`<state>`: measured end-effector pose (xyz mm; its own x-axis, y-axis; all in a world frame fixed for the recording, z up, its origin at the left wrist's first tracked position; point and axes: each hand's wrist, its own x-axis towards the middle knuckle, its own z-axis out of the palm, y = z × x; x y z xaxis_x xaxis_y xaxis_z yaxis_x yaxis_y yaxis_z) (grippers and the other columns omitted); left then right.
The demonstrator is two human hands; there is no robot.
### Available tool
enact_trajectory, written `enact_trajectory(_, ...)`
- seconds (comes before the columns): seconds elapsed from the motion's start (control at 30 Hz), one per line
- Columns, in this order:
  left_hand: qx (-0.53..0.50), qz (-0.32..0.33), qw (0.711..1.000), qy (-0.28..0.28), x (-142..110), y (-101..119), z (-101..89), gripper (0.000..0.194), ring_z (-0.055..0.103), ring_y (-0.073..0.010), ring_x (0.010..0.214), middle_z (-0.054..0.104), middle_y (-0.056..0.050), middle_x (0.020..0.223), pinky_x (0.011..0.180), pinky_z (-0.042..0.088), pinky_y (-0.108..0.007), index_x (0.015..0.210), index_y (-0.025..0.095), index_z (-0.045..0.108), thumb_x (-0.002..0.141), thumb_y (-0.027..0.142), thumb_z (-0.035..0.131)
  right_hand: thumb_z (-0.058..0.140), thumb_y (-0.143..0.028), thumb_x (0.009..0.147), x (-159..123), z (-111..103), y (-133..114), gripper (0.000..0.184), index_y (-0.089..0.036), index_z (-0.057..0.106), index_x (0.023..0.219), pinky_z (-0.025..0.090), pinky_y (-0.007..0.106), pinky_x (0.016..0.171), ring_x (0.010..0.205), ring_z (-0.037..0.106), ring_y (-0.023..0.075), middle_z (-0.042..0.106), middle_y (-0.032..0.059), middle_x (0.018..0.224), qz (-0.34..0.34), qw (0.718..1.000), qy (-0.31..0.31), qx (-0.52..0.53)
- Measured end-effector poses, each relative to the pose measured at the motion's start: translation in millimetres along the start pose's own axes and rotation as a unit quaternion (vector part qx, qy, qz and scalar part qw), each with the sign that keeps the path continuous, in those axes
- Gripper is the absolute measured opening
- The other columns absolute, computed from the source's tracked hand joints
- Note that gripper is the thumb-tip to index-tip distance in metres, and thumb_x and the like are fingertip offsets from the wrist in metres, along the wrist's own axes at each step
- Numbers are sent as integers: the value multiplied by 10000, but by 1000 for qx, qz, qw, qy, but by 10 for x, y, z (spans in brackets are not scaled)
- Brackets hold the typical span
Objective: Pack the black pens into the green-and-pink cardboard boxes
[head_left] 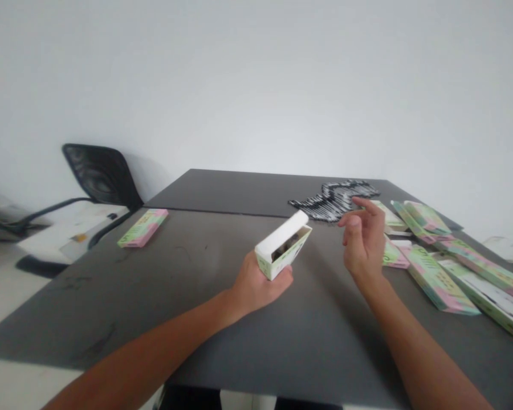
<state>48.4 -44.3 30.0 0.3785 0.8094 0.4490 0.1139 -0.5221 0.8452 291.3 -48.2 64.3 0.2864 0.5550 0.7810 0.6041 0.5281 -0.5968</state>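
Observation:
My left hand (pixel 256 290) is wrapped around a small white and pale green carton (pixel 284 247), held tilted above the table. One long side of the carton gapes, with its white flap partly raised and a dark inside showing; the contents are too blurred to name. To the right, my right hand (pixel 363 236) is raised in the air, fingers loosely bent and apart, with nothing visible in them. Just beyond it lies a heap of slim black-and-silver sticks (pixel 331 202). Several green and pink cartons (pixel 442 279) are piled beside my right wrist.
A single green and pink carton (pixel 144 228) lies at the left of the dark table (pixel 188 336). A black mesh chair (pixel 100 176) stands past the table's left edge. Behind the table rises a white wall (pixel 256 85).

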Motion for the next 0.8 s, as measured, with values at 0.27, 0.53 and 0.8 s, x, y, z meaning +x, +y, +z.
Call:
enact_trajectory(0.27,-69,-41,996,-31,-55,8,82,268,790,-265,1026,827,-95,1113,951,633,-367,1099,171,770,850,175,673,655,-561,998,-104,27,-373,443,-293,595,1345,320,313,468,538,450,126,650,20,933,-80,992,5,98)
enact_trajectory(0.53,-73,-83,994,14,9,-149,83,318,796,-291,1080,830,-115,1175,982,638,-400,1139,157,786,841,210,691,576,-460,1068,38,-61,376,318,-204,741,1160,488,419,925,956,656,237,756,83,1054,-47,947,-135,-286)
enact_trajectory(0.8,-91,-137,985,45,91,-233,80,344,800,-318,1082,836,-146,1165,979,641,-404,1106,127,804,815,280,702,568,-428,1051,18,225,1031,412,-215,768,1342,450,395,939,1072,603,285,715,153,1265,-13,883,-214,-418)
